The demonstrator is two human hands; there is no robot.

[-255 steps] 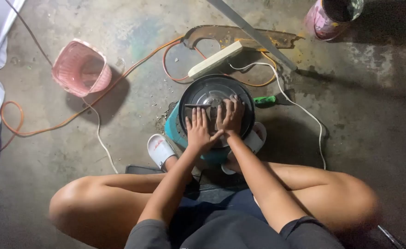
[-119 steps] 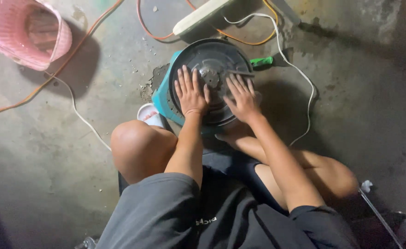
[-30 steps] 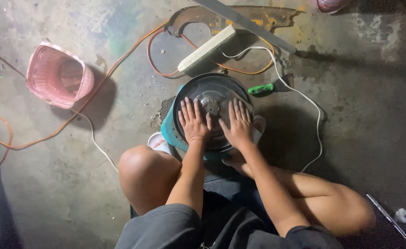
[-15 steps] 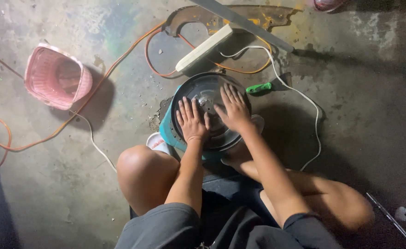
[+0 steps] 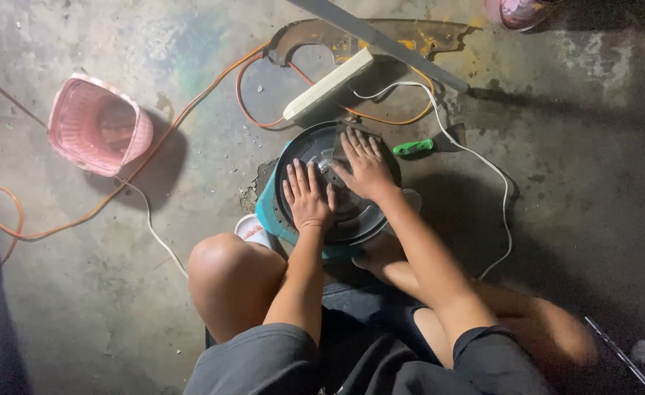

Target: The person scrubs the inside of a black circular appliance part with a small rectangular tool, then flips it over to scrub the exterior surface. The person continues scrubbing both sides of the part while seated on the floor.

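Right hand (image 5: 366, 167) now farther up — perhaps empty pot (image 5: 315, 150)

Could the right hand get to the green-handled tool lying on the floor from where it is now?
Probably yes. The right hand rests on the round dark disc, and the green-handled tool lies just beyond it with only bare floor between.

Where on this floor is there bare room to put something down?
Bare concrete lies left of the knee, below the pink basket, and right of the white cord. It is crowded above the round appliance: power strip, orange cable, green-handled tool.
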